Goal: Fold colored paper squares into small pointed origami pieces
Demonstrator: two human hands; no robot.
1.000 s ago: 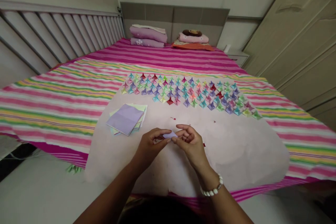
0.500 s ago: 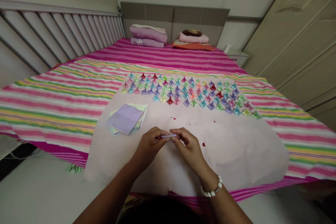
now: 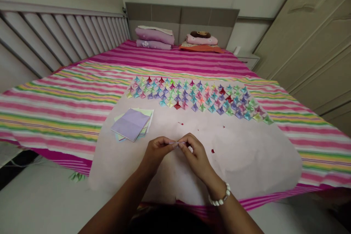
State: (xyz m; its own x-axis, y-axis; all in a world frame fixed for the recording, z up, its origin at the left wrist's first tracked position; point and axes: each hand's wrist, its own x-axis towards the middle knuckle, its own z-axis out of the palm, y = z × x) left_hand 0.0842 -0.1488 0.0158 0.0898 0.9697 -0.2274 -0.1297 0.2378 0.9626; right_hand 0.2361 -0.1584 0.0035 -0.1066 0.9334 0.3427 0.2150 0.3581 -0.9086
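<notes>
Between the fingertips of both hands is a small folded piece of purple paper (image 3: 172,143), seen edge-on and largely covered by the fingers. My left hand (image 3: 157,153) pinches its left end and my right hand (image 3: 195,154) its right end, the fingertips almost meeting. Both hands hover over a large pale sheet (image 3: 246,153). To the left lies a stack of square paper sheets (image 3: 131,123), purple on top with pale green and blue below. Beyond the hands, many small folded paper shapes (image 3: 194,107) stand in rows, in purple, blue, green, pink and red.
Dark red paper scraps (image 3: 212,151) dot the pale sheet. Under it is a bed with a striped cover (image 3: 63,109). Folded bedding (image 3: 155,37) and a pink pillow pile (image 3: 202,40) sit by the headboard (image 3: 164,14). A slatted rail (image 3: 68,36) borders the left, a wardrobe (image 3: 315,44) the right.
The fingertips have come closer together along the purple paper, so less of it shows now. Both hands have shifted very slightly; the things around them look the same.
</notes>
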